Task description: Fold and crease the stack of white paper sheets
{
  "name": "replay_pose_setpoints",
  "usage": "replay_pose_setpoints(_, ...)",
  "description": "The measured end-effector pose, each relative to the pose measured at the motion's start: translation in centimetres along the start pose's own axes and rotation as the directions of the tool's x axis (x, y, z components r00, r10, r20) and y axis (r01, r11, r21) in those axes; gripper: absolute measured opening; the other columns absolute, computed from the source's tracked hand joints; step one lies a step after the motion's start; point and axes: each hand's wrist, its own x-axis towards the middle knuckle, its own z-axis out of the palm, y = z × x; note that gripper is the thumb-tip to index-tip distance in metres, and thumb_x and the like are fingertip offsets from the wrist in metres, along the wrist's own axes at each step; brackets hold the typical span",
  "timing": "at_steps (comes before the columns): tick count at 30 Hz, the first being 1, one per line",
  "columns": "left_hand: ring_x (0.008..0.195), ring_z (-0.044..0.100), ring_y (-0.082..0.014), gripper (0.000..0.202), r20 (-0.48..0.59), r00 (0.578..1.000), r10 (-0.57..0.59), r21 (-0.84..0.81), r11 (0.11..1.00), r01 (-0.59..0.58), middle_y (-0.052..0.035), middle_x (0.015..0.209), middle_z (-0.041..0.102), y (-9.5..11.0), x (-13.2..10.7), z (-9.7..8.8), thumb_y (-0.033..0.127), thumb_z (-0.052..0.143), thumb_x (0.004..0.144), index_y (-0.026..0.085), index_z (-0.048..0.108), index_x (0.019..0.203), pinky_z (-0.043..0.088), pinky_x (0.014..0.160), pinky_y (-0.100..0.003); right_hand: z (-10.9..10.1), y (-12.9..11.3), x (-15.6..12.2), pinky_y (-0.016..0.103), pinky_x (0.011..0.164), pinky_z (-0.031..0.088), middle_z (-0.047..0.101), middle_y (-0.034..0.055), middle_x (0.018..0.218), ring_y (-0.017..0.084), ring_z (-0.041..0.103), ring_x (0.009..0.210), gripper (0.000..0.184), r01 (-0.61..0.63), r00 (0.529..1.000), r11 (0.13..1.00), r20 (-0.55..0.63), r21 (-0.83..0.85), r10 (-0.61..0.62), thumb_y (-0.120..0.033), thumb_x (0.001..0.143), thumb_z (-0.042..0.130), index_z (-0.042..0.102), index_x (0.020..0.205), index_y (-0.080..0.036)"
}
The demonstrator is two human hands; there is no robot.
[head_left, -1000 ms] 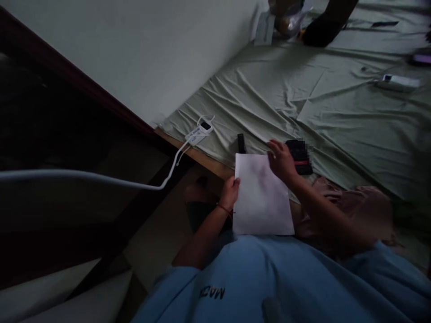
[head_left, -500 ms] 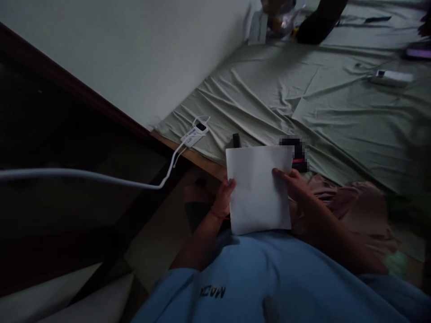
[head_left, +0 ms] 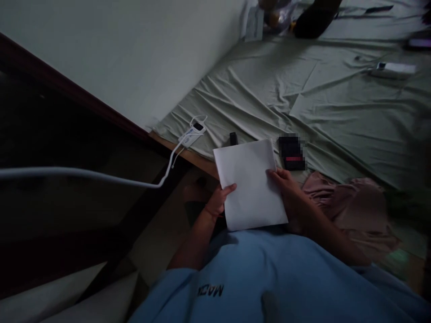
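A blank white sheet of paper is held in front of my body, tilted slightly counter-clockwise. My left hand grips its left edge, the thumb lying on top and the fingers hidden beneath. On the opposite edge, my right hand pinches the sheet, with its thumb over the face. Whether it is one sheet or a thin stack I cannot tell. Just past the top edge lies a small black object, partly covered by the paper. A dark, pixel-blurred item with a red band sits to the right.
A wrinkled pale green bedsheet covers the bed. A white power strip with a cable rests near the wooden edge. Pink cloth lies by my right arm. A white device is farther right, and a dark shape stands at the back.
The paper has shifted left and turned slightly counter-clockwise, both hands moving with it. My left thumb reaches further over the sheet, and more of the dark red-banded item shows.
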Motion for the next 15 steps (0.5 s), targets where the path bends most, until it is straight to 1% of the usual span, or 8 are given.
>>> replay_pose_setpoints(3, 0.095, 0.071, -0.0291, 0.067, -0.013, 1.000, 0.023, -0.033, 0.999, -0.023, -0.0138, 0.101, 0.075, -0.8, 0.1, -0.2, 0.044, 0.093, 0.056, 0.010, 0.070, 0.109, 0.055, 0.090, -0.043, 0.0, 0.4, -0.3, 0.024, 0.047, 0.038, 0.061, -0.0014, 0.068, 0.013, 0.051, 0.052, 0.047, -0.039, 0.999, 0.994, -0.006, 0.099, 0.040, -0.067, 0.074, 0.069, 0.063, 0.088, -0.022)
replay_pose_setpoints(6, 0.101, 0.070, -0.0278, 0.065, -0.038, 0.996, 0.077, -0.038, 0.996, -0.078, -0.0125, 0.101, 0.075, -2.2, 0.0, -0.4, 0.052, 0.090, 0.061, 0.012, 0.068, 0.108, 0.054, 0.093, -0.041, -0.3, 0.8, -0.1, 0.024, 0.047, 0.036, 0.058, -0.0020, 0.067, 0.012, 0.048, 0.051, 0.048, -0.011, 0.999, 0.996, -0.037, 0.089, 0.014, -0.067, 0.074, 0.069, 0.062, 0.089, -0.022)
replay_pose_setpoints(8, 0.102, 0.069, -0.0259, 0.063, -0.051, 0.987, 0.150, 0.024, 0.989, -0.149, -0.0114, 0.102, 0.075, -3.1, 0.1, -0.4, 0.057, 0.086, 0.066, 0.012, 0.068, 0.106, 0.053, 0.093, -0.038, -0.6, 1.1, 0.3, 0.024, 0.048, 0.035, 0.055, -0.0021, 0.066, 0.012, 0.046, 0.052, 0.047, 0.024, 0.999, 0.998, -0.041, 0.063, -0.022, -0.067, 0.076, 0.067, 0.061, 0.088, -0.022)
replay_pose_setpoints(9, 0.101, 0.068, -0.0245, 0.062, -0.058, 0.979, 0.194, 0.066, 0.980, -0.190, -0.0106, 0.101, 0.075, -3.5, 0.2, -0.4, 0.060, 0.083, 0.067, 0.012, 0.069, 0.105, 0.052, 0.091, -0.036, -0.8, 1.2, 0.4, 0.023, 0.049, 0.034, 0.054, -0.0021, 0.067, 0.012, 0.046, 0.054, 0.047, 0.055, 0.998, 0.998, -0.046, 0.033, -0.053, -0.067, 0.078, 0.065, 0.061, 0.087, -0.022)
replay_pose_setpoints(11, 0.094, 0.068, -0.0213, 0.062, -0.076, 0.961, 0.266, 0.127, 0.959, -0.255, -0.0085, 0.098, 0.074, -3.9, 0.6, -0.4, 0.063, 0.080, 0.069, 0.013, 0.069, 0.102, 0.052, 0.087, -0.032, -1.2, 1.3, 0.7, 0.024, 0.053, 0.035, 0.054, -0.0014, 0.069, 0.013, 0.047, 0.058, 0.044, 0.148, 0.984, 0.985, -0.086, -0.093, -0.156, -0.065, 0.082, 0.060, 0.060, 0.086, -0.021)
replay_pose_setpoints(13, 0.087, 0.067, -0.0185, 0.061, -0.112, 0.949, 0.296, 0.128, 0.951, -0.282, -0.0061, 0.093, 0.073, -3.9, 1.2, -0.4, 0.064, 0.080, 0.068, 0.013, 0.068, 0.100, 0.051, 0.082, -0.030, -1.5, 1.4, 1.0, 0.024, 0.056, 0.036, 0.056, 0.0000, 0.072, 0.014, 0.049, 0.064, 0.042, 0.240, 0.949, 0.931, -0.134, -0.276, -0.284, -0.062, 0.086, 0.056, 0.062, 0.086, -0.021)
replay_pose_setpoints(15, 0.085, 0.066, -0.0172, 0.061, -0.133, 0.944, 0.301, 0.104, 0.952, -0.289, -0.0049, 0.091, 0.072, -3.8, 1.9, -0.6, 0.064, 0.081, 0.067, 0.014, 0.067, 0.098, 0.051, 0.081, -0.029, -1.8, 1.3, 1.1, 0.025, 0.060, 0.038, 0.058, 0.0010, 0.074, 0.015, 0.051, 0.067, 0.040, 0.274, 0.918, 0.863, -0.153, -0.425, -0.367, -0.058, 0.087, 0.054, 0.064, 0.087, -0.020)
